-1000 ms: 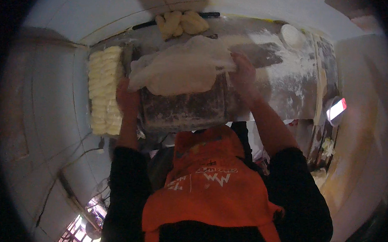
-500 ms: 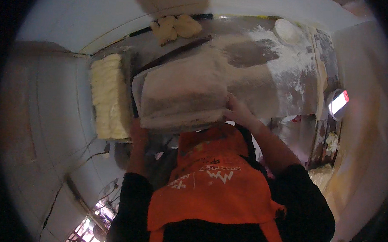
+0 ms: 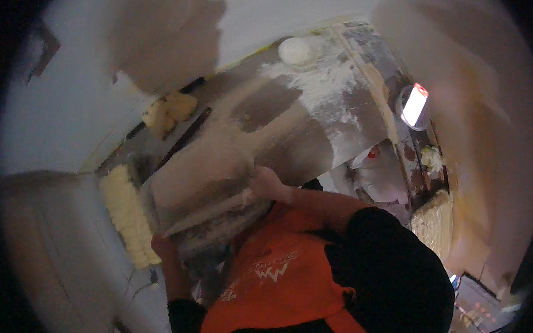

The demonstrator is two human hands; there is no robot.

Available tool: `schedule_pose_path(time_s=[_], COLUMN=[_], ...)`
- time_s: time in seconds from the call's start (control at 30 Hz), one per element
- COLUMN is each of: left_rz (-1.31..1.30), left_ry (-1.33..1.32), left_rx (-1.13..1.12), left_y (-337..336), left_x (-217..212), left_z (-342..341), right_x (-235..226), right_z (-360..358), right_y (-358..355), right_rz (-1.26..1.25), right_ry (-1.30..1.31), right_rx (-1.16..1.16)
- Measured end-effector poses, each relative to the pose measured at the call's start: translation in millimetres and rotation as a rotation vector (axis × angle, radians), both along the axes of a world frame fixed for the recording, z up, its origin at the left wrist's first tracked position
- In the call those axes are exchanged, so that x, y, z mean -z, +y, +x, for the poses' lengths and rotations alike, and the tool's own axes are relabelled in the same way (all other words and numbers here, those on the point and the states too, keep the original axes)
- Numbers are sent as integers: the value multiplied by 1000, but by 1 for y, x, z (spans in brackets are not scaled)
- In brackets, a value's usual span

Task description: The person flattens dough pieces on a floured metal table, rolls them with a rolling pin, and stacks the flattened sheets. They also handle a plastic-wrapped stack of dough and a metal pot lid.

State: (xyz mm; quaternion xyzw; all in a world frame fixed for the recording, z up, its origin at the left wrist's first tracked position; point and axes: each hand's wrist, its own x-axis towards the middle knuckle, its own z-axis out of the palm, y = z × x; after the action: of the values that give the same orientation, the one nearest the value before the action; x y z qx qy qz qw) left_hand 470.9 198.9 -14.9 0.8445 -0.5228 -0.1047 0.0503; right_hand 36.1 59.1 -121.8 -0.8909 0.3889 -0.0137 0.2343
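A wide, pale, flour-dusted sheet, which could be cloth or thin dough, lies across the worktop in front of me. Its near edge is raised in a long fold. My left hand is closed on the near left corner of this sheet. At the right end of the same edge, my right hand has its fingers curled in and gripping the fold. Motion blurs the picture, and the fingertips of both hands are partly hidden. Just left of the sheet sits a tray-like block of pale yellow ribbed dough.
Beyond the sheet lie a dark thin stick and some tan lumps by the wall. Loose white flour covers the far right, near a round white mound. A lit phone stands at the right edge.
My view has turned, so the worktop now slants up to the right. The sheet's near edge has come up in both hands, and my right hand has moved inward with its fingers closed.
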Motion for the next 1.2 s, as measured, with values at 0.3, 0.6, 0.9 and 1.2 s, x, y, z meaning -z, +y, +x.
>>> schedule_pose_path(time_s=[0.3, 0.6, 0.9, 1.2], left_rz=[-214, -196, -122, 31], left_ry=[2, 161, 33, 199], left_rx=[406, 732, 1038, 1173], left_y=[-169, -431, -553, -610], left_x=[-87, -54, -37, -6], left_z=[-107, -322, -476, -597], right_x=[-106, -142, -67, -28], right_z=[-127, -301, -366, -369], right_y=[-25, -79, -103, -109], right_rz=[527, 214, 268, 235], right_ry=[-843, -588, -899, -950], right_rx=[956, 1394, 1657, 1971])
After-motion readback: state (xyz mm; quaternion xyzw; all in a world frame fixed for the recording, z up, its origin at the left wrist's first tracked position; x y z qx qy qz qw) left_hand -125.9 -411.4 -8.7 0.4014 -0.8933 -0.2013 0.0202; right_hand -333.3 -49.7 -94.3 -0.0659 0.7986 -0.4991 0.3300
